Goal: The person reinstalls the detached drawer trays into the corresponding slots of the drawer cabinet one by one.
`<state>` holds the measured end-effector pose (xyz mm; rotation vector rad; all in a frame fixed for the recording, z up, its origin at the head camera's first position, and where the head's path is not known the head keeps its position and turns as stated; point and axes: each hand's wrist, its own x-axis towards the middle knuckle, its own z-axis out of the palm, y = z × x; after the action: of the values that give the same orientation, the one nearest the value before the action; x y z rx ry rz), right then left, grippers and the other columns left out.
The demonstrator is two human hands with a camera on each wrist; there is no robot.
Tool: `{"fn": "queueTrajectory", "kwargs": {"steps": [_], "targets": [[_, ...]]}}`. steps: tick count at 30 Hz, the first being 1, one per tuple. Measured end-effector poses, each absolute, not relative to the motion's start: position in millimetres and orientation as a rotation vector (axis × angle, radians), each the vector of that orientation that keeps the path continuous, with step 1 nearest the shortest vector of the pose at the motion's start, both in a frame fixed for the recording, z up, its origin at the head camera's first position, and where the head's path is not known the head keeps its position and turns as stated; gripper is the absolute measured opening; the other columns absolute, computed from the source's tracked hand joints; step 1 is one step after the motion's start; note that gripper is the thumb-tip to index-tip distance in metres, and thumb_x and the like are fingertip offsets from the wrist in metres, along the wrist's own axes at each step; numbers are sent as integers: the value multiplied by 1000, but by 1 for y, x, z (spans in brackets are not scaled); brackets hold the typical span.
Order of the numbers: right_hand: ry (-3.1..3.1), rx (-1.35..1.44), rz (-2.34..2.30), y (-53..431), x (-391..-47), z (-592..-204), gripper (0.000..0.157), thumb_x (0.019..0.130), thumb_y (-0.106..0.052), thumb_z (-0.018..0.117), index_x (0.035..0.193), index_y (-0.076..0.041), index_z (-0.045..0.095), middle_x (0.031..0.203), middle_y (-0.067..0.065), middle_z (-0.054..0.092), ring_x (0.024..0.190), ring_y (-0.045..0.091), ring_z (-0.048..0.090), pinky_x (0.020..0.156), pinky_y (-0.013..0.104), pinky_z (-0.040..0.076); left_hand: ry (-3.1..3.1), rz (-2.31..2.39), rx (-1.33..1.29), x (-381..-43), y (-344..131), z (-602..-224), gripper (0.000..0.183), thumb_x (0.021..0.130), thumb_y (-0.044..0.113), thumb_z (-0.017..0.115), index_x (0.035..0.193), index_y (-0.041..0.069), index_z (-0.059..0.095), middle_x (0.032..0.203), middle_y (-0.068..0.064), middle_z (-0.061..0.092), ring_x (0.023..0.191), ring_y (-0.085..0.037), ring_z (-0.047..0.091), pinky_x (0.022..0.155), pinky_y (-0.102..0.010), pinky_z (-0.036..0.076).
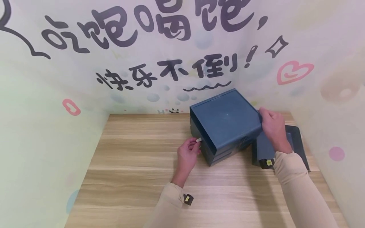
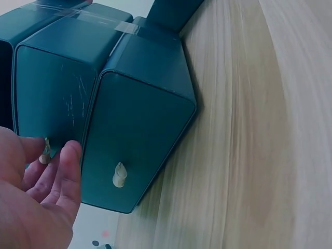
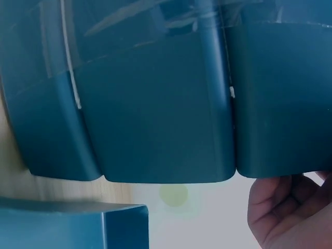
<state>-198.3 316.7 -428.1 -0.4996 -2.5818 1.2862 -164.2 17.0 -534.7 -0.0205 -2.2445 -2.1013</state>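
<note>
A dark blue drawer unit (image 1: 226, 117) of stacked tiers stands at an angle on the table, its top tier an open hollow at the front. My left hand (image 1: 187, 155) is at its front, thumb and fingers pinching the small pale knob (image 2: 45, 157) of the middle drawer (image 2: 54, 88). That drawer sits flush in its tier. Below it, the bottom drawer (image 2: 137, 135) has a matching knob (image 2: 120, 175). With my right hand (image 1: 273, 128) I grip the unit's rear top edge; in the right wrist view its fingers curl at the top tier's rim.
A separate blue drawer (image 1: 297, 139) lies on the table at the right, partly under my right forearm. Clear tape (image 2: 104, 21) runs across the tiers' side. The wood-grain table (image 1: 137, 158) meets a wall (image 1: 142, 98) with black lettering close behind the unit.
</note>
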Motion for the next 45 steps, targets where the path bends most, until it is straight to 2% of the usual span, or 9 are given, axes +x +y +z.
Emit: {"fn": "queueTrajectory", "kwargs": {"steps": [5, 8, 11, 15, 22, 26, 33, 40, 45], "targets": [[-2603, -518, 1296, 317, -197, -428, 65, 92, -64, 37, 54, -12, 45, 48, -10, 30, 49, 18, 34, 47, 36, 27, -2286, -2098, -15, -164, 14, -532, 19, 93, 15, 62, 106, 3, 65, 97, -22, 71, 74, -34, 69, 64, -29, 59], [-2632, -547, 1267, 318, -193, -426, 66, 92, -66, 32, 71, -12, 63, 56, -2, 39, 59, 21, 39, 51, 36, 29, -2314, -2086, -23, -164, 13, -531, 22, 95, 16, 59, 109, 0, 65, 100, -24, 70, 77, -36, 69, 68, -39, 59], [-2659, -562, 1278, 320, -190, -422, 70, 93, -66, 25, 108, -15, 71, 87, 9, 65, 82, 23, 51, 63, 32, 34, -2340, -2073, -31, -165, 10, -531, 24, 97, 15, 56, 112, -3, 62, 103, -28, 68, 80, -39, 68, 73, -48, 57], [-2692, -535, 1298, 323, -185, -417, 74, 94, -66, 19, 127, -17, 62, 131, 9, 60, 104, 20, 54, 75, 27, 40, -2348, -2047, -31, -168, 5, -531, 27, 97, 18, 55, 113, -3, 61, 101, -25, 68, 82, -38, 68, 75, -49, 56], [-2598, -495, 1376, 332, -174, -419, 58, 96, -58, 35, 119, -15, 66, 92, -16, 69, 75, -2, 64, 63, 15, 52, -2346, -1879, -77, -173, -6, -524, 25, 97, 27, 55, 108, 6, 65, 93, -15, 70, 76, -25, 68, 63, -26, 56], [-2546, -521, 1426, 342, -163, -420, 51, 96, -54, 40, 117, -14, 66, 72, -30, 65, 67, -3, 65, 60, 15, 52, -2331, -1741, -101, -181, -13, -515, 24, 97, 28, 55, 107, 8, 65, 91, -9, 67, 76, -16, 63, 62, -23, 52], [-2527, -612, 1419, 362, -142, -425, 41, 97, -48, 42, 114, -18, 65, 67, -30, 66, 64, -7, 64, 58, 11, 50, -2300, -1660, -104, -198, -19, -491, 25, 98, 32, 52, 110, 14, 64, 97, -1, 62, 85, -12, 59, 71, -24, 51], [-2647, -665, 1225, 378, -111, -445, 52, 96, -51, 44, 117, -8, 63, 64, -40, 57, 63, -17, 58, 56, 11, 45, -2240, -1613, -132, -216, -27, -467, 25, 98, 33, 53, 110, 14, 65, 97, -1, 60, 87, -12, 58, 71, -25, 51], [-2638, -719, 1297, 384, -92, -462, 37, 95, -50, 47, 104, -18, 63, 64, -38, 59, 63, -15, 60, 56, 10, 46, -2244, -1558, -196, -226, -32, -455, 28, 98, 34, 52, 114, 15, 64, 101, -2, 58, 90, -10, 57, 76, -25, 53]]}}
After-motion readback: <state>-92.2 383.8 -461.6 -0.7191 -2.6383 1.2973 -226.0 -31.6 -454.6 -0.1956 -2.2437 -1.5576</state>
